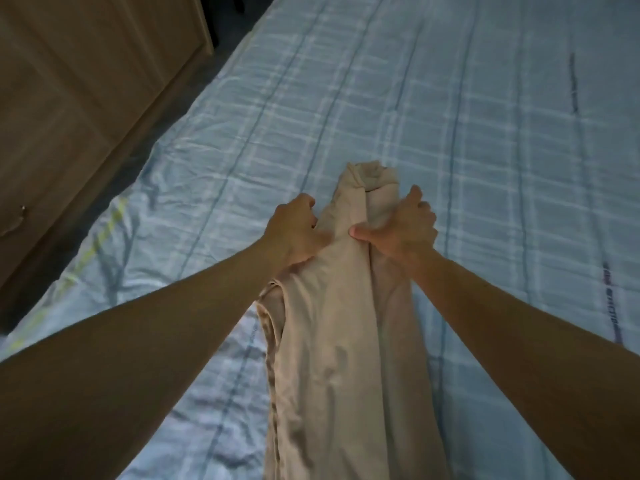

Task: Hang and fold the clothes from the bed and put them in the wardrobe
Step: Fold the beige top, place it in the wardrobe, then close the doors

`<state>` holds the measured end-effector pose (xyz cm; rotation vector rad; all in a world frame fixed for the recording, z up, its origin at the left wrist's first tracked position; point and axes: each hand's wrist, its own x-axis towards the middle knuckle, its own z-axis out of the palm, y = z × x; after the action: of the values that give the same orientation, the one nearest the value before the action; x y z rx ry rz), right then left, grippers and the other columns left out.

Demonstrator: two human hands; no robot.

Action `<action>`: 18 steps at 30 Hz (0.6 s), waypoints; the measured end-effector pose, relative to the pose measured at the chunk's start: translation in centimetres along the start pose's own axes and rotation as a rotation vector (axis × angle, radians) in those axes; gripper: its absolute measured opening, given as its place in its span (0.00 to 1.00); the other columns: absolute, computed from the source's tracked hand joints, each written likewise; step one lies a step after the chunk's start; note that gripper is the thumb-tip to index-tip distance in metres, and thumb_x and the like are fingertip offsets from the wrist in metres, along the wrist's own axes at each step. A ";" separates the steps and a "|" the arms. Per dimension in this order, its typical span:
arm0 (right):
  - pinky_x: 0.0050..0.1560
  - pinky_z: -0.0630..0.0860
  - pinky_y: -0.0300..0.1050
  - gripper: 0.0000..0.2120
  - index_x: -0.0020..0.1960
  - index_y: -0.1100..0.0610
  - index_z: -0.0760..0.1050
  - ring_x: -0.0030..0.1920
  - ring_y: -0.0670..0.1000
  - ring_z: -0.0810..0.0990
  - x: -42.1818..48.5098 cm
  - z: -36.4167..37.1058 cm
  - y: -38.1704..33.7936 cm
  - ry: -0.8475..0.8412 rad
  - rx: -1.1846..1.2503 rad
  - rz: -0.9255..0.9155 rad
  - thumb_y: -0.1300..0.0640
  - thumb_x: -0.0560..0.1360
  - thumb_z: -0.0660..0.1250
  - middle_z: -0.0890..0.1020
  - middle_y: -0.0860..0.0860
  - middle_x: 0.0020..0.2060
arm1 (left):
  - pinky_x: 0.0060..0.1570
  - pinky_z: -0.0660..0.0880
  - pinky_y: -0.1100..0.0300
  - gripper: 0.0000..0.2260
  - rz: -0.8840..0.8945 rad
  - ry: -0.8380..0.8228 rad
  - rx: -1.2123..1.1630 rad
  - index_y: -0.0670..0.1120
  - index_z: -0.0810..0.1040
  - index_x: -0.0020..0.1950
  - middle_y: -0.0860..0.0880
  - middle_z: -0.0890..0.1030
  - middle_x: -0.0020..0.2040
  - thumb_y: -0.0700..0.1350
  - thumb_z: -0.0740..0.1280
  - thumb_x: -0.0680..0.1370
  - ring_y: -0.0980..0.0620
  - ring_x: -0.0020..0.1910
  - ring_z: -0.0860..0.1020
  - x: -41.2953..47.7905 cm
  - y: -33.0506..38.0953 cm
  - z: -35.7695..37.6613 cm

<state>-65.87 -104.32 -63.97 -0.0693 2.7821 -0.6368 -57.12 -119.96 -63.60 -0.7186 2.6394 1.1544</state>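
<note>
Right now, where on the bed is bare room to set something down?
The bed is bare beyond the far end of the garment, and to its right up to the dark marks. A narrower strip runs between the garment and the bed's left edge, by the cabinet. The middle is crowded: left grip and right grip hold the garment.

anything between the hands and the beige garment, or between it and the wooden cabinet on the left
Nothing visible. The left hand and right hand grip the beige fabric garment. Between it and the pale wooden cabinet lie only bare blue checked bedspread and a strip of dark floor.
</note>
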 end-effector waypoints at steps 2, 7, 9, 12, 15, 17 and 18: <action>0.66 0.70 0.56 0.58 0.76 0.59 0.54 0.67 0.59 0.72 0.7 0.1 0.1 -0.055 0.116 -0.002 0.42 0.58 0.82 0.73 0.58 0.66 | 0.53 0.74 0.59 0.23 -0.023 -0.012 0.029 0.44 0.77 0.62 0.47 0.81 0.56 0.49 0.77 0.69 0.47 0.55 0.78 1.4 0.7 0.0; 0.39 0.75 0.37 0.19 0.47 0.57 0.80 0.46 0.50 0.82 0.9 -0.1 1.0 -0.107 0.400 -0.053 0.53 0.61 0.82 0.82 0.49 0.41 | 0.35 0.68 0.62 0.05 0.037 -0.007 -0.032 0.49 0.77 0.39 0.52 0.78 0.36 0.43 0.73 0.72 0.52 0.37 0.76 0.8 1.6 0.5; 0.44 0.78 0.39 0.15 0.43 0.52 0.79 0.44 0.48 0.82 0.4 -0.4 1.5 -0.105 0.539 -0.088 0.58 0.61 0.81 0.82 0.46 0.39 | 0.31 0.65 0.65 0.11 0.084 0.058 -0.086 0.51 0.72 0.34 0.54 0.73 0.32 0.41 0.71 0.72 0.55 0.33 0.71 -0.1 1.5 0.7; 0.49 0.81 0.44 0.16 0.48 0.55 0.79 0.45 0.47 0.83 -0.5 -1.6 2.0 -0.127 0.678 -0.163 0.62 0.64 0.80 0.84 0.48 0.43 | 0.29 0.64 0.70 0.09 0.158 0.125 -0.145 0.48 0.73 0.36 0.54 0.74 0.32 0.40 0.72 0.70 0.56 0.33 0.71 -1.7 2.2 0.2; 0.48 0.82 0.46 0.21 0.55 0.60 0.78 0.48 0.49 0.84 -2.7 -3.7 2.4 -0.153 0.770 -0.266 0.64 0.65 0.79 0.84 0.53 0.48 | 0.37 0.70 0.63 0.10 0.229 0.129 -0.250 0.46 0.78 0.45 0.53 0.78 0.38 0.43 0.76 0.68 0.55 0.37 0.74 -3.5 3.0 -0.4; 0.48 0.82 0.47 0.22 0.56 0.59 0.78 0.48 0.50 0.84 -4.3 -5.2 2.7 -0.152 0.789 -0.301 0.64 0.64 0.80 0.84 0.53 0.49 | 0.40 0.72 0.56 0.12 0.297 0.145 -0.257 0.47 0.77 0.47 0.52 0.78 0.39 0.46 0.76 0.67 0.54 0.37 0.74 -5.2 3.4 -0.8; 0.48 0.83 0.49 0.22 0.55 0.60 0.78 0.48 0.50 0.84 -5.1 -6.0 3.0 -0.150 0.785 -0.312 0.65 0.64 0.80 0.84 0.54 0.48 | 0.40 0.72 0.54 0.13 0.341 0.154 -0.241 0.46 0.77 0.46 0.49 0.78 0.39 0.47 0.75 0.66 0.51 0.38 0.75 -6.1 3.6 -1.0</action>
<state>-62.68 -98.51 -58.78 -0.3666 2.2065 -1.6640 -53.57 -116.41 -58.58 -0.4144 2.8604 1.5875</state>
